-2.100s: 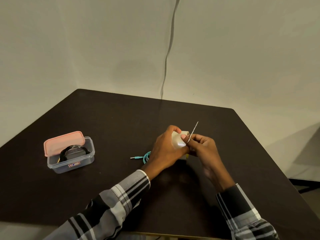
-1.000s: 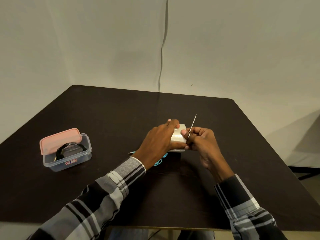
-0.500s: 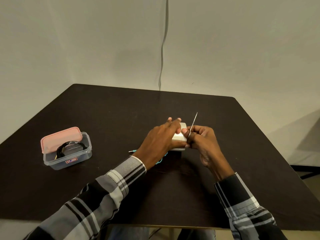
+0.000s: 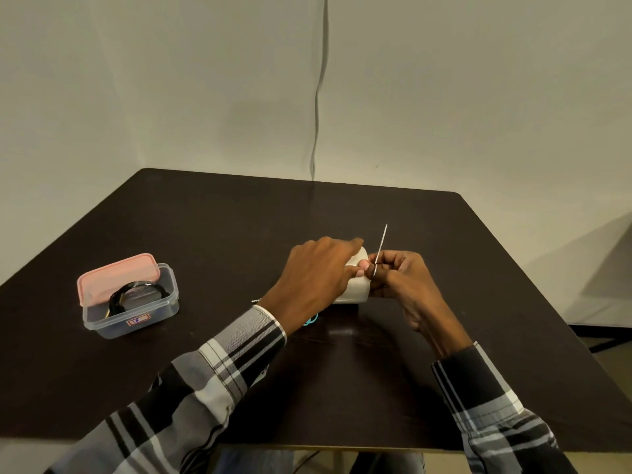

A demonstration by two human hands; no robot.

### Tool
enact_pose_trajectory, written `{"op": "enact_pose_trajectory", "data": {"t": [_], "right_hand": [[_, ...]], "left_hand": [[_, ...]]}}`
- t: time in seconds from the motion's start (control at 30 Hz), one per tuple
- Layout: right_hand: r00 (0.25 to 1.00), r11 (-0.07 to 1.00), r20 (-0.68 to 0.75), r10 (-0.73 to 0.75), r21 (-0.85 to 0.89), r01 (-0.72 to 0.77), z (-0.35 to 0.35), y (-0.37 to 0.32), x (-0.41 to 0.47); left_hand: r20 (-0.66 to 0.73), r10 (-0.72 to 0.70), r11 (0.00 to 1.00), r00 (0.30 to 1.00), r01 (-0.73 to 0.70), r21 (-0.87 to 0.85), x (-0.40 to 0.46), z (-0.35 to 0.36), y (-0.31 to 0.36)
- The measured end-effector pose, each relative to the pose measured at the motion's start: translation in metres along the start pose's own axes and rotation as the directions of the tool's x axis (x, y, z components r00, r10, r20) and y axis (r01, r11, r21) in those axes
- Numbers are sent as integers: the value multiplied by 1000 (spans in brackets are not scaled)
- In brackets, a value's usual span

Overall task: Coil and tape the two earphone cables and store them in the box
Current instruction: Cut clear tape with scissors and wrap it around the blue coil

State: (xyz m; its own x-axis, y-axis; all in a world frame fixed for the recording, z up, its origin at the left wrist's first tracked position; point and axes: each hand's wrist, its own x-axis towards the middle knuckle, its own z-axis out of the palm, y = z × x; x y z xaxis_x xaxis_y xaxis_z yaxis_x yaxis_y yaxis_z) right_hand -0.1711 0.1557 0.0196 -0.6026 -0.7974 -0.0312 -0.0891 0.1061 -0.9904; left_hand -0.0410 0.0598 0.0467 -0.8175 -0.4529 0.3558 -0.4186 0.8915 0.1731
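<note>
Earphone cable (image 4: 312, 321), the teal one, lies on the dark table (image 4: 222, 234) just under my left wrist, mostly hidden. My left hand (image 4: 318, 271) rests over the white tape roll (image 4: 354, 289), fingers curled around it, thumb at its right edge. My right hand (image 4: 400, 275) grips scissors (image 4: 380, 249), whose thin blades point up and away, right beside the roll. Farther left, well apart, stands the clear box (image 4: 133, 309) with its pink lid (image 4: 116, 273) tilted ajar and a black coiled cable (image 4: 131, 292) inside.
</note>
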Motion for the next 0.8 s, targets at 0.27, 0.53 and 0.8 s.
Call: {"op": "enact_pose_trajectory", "data": {"t": [0.27,0.53,0.8], "right_hand": [[1000,999,-5,4,-42,-4,-1,1,1],[999,998,32,1,-65,1,-2,-2,0],[997,995,73,-18,-93,25,-2,-3,2]], "left_hand": [[-72,-15,996,997,8,-92,1,0,2],[-14,-50,984,999,47,-171,15,-6,0],[91,-71,988,993,82,-127,19,-10,3]]}}
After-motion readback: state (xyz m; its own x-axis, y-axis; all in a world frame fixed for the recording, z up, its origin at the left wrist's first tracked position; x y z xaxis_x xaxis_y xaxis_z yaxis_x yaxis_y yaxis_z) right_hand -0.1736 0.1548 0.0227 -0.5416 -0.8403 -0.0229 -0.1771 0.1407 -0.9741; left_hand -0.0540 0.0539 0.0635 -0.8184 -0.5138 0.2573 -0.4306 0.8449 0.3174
